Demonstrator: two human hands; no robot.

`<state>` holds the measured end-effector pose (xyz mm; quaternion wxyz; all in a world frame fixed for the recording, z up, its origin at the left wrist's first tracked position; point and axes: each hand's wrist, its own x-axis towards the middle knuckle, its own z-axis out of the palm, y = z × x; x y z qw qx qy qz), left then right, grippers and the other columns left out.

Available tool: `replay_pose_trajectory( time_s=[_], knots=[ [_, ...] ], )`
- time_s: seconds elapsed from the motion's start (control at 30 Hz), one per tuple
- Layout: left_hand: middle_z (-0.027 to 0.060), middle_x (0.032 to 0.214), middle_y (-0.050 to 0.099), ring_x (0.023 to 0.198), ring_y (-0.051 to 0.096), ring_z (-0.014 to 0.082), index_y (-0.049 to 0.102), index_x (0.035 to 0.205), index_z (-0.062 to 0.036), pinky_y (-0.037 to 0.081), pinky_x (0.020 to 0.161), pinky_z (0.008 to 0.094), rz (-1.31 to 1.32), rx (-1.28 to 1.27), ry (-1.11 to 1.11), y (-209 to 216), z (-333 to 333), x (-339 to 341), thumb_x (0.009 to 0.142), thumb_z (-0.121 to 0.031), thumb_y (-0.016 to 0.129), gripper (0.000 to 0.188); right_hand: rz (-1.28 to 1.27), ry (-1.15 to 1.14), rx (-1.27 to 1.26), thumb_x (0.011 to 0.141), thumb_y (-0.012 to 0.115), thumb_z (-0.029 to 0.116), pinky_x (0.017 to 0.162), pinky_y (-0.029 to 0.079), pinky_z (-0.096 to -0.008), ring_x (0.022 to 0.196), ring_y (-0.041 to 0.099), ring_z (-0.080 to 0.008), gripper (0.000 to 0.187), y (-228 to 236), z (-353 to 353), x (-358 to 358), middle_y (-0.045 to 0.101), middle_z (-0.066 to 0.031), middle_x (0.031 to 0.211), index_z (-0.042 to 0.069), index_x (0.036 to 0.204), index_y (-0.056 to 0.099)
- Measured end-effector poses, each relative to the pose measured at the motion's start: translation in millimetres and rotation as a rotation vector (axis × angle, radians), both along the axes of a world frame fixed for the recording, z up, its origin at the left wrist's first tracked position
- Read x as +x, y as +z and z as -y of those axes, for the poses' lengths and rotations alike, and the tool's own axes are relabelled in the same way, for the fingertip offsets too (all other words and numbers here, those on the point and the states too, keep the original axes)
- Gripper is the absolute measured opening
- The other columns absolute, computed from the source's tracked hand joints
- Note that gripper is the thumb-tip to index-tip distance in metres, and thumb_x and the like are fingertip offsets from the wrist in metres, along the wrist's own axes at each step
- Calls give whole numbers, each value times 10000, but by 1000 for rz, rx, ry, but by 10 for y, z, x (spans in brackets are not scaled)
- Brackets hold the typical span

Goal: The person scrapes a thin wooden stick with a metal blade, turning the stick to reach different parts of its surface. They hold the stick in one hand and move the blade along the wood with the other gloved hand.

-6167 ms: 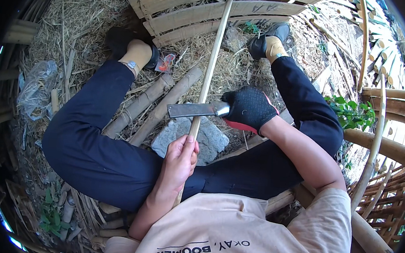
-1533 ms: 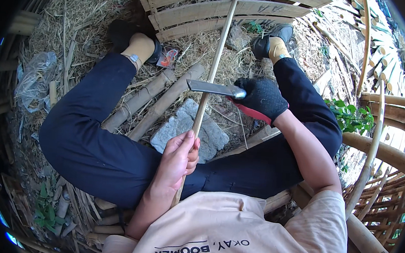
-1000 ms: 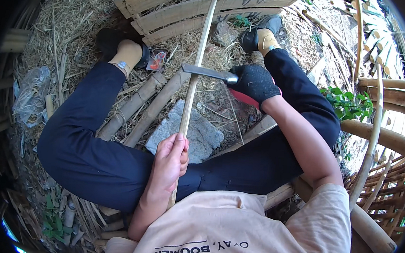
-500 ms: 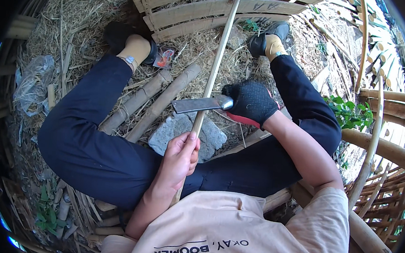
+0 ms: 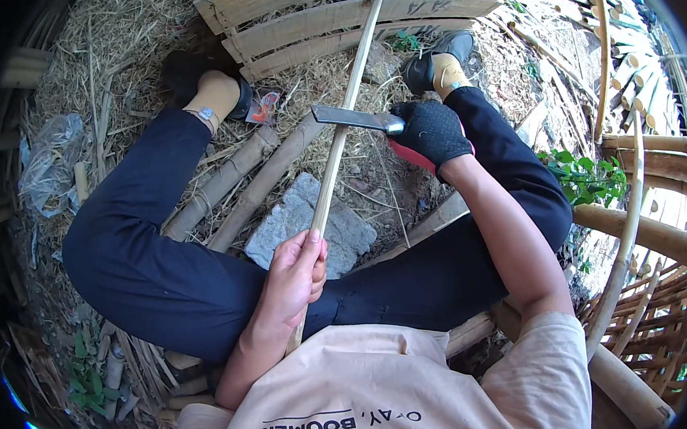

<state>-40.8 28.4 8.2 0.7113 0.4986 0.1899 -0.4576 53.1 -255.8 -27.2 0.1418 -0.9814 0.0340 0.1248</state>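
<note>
A long pale bamboo strip (image 5: 340, 150) runs from against my body up to the wooden slatted crate. My bare left hand (image 5: 299, 269) is closed around its lower part, thumb on top. In a black and red glove, my right hand (image 5: 432, 138) grips a flat-bladed knife (image 5: 357, 119) by its handle, which the fingers mostly hide. The blade lies across the strip, well above my left hand, and appears to touch it. Under the strip, between my legs, sits a grey stone block (image 5: 306, 224).
The slatted crate (image 5: 310, 18) stands between my feet. Two bamboo poles (image 5: 261, 184) lie left of the stone, on straw-strewn ground. A clear plastic bag (image 5: 50, 163) is at far left. Cut bamboo (image 5: 647, 93) is piled at upper right, near a green plant (image 5: 584, 177).
My right hand has moved the knife away from me along the strip, farther from my left hand. My left hand keeps its hold. The whole view has shifted slightly.
</note>
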Motion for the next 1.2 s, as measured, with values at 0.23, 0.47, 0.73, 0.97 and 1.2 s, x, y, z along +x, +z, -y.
replay_pose_trajectory(
  time_s=[0.23,0.47,0.73,0.97,1.2],
  knots=[
    [-93,557,269,391,205,1,465,861,-126,159,344,201,-17,-39,11,37,-62,48,1087,-329,408,309,210,-196,-32,853,633,380,744,547,-447,823,701,-362,288,-117,499,78,717,-165,835,132,953,741],
    [-94,560,264,391,206,-3,466,857,-121,157,343,199,-14,-25,27,38,-64,45,1086,-320,410,309,17,72,90,824,659,367,776,541,-470,820,684,-379,257,160,-82,-37,705,-172,834,151,943,731],
    [-95,553,255,393,200,-2,459,862,-127,155,342,199,16,7,21,4,-36,15,1088,-334,404,311,-89,227,146,771,682,343,750,544,-462,792,689,-372,257,131,-256,-169,706,-164,815,140,922,731],
    [-95,547,250,391,193,1,457,856,-131,153,339,201,36,37,21,-5,-21,18,1088,-343,402,319,-27,136,87,803,673,336,735,540,-473,780,682,-384,242,45,-171,-89,691,-183,790,113,883,719],
    [-100,550,252,391,194,-1,465,851,-127,156,339,199,-15,-17,20,27,-24,6,1088,-332,402,320,18,-32,13,825,669,362,773,549,-447,820,693,-362,264,117,171,8,713,-167,847,145,953,751]
  ],
)
